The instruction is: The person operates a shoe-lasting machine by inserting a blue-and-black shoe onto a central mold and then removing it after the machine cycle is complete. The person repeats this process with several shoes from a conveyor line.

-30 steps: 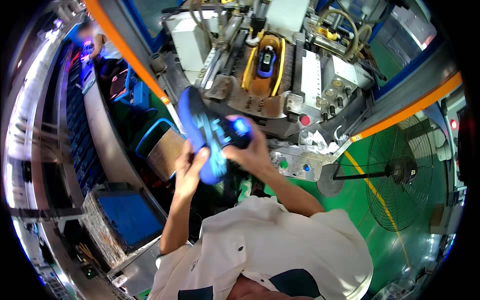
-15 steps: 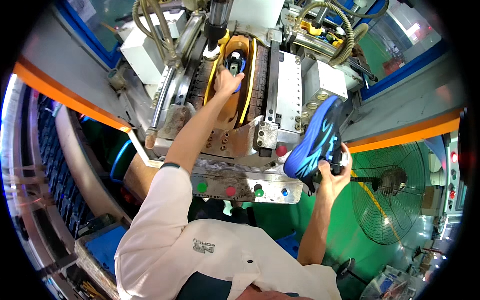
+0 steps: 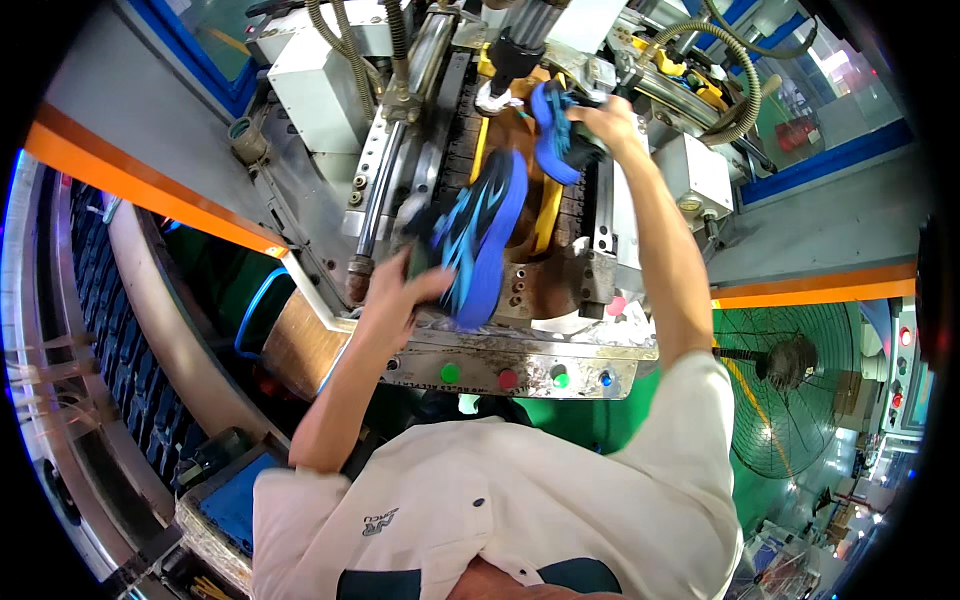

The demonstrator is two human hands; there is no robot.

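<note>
My left hand [image 3: 393, 300], slightly blurred, is closed on the heel end of a black sports shoe [image 3: 484, 238] with light-blue streaks and a thick blue sole. That shoe is tilted over the machine's front edge, toe pointing away from me. Farther off, my right hand [image 3: 606, 122] grips a second blue-and-black shoe [image 3: 558, 132] by its far end, holding it over the right side of the machine's brown, yellow-edged cradle [image 3: 520, 225]. The cradle is partly hidden behind both shoes. Beside it, a dark press cylinder [image 3: 517, 55] comes down from above.
Along the near edge runs a metal panel [image 3: 530, 372] with green, red and blue buttons. Hoses [image 3: 745, 100] and white metal boxes [image 3: 318, 95] flank the press. A caged fan [image 3: 790, 360] stands at right, and a conveyor [image 3: 150, 270] curves along the left. Orange rails [image 3: 150, 185] border the opening.
My left hand has lifted a shoe out of the cradle and drawn it nearer, to the left. My right hand has carried the other shoe from the right side up over the cradle.
</note>
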